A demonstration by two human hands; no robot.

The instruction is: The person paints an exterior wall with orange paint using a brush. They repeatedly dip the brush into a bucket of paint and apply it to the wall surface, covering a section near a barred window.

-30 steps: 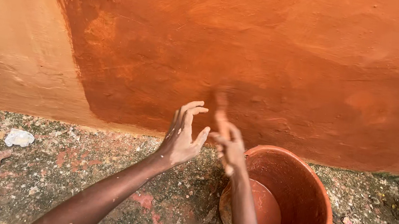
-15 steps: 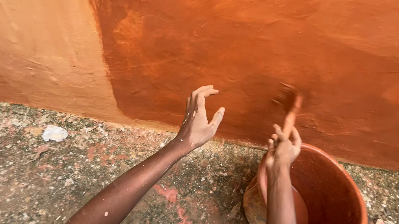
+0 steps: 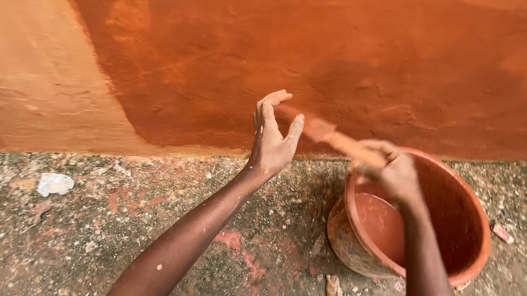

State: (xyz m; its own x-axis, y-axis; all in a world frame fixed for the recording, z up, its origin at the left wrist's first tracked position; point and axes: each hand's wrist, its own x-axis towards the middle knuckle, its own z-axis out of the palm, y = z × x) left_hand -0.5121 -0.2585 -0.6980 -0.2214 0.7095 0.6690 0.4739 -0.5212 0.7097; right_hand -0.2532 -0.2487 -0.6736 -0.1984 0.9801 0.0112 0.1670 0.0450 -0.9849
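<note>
The right hand has its fingers closed around a brush, blurred, whose tip points left at the wall above the bucket. The left hand is raised just beside the brush tip, fingers open and curled, holding nothing. The bucket stands on the ground by the wall.

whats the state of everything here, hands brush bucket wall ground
left hand: open, fingers curled, empty, raised near the wall
right hand: closed around a brush, above the bucket
brush: held, motion-blurred, tip toward the left hand
bucket: upright, orange liquid low inside
wall: dark wet orange on the right, paler on the left
ground: rough, orange stains, scattered debris
</note>
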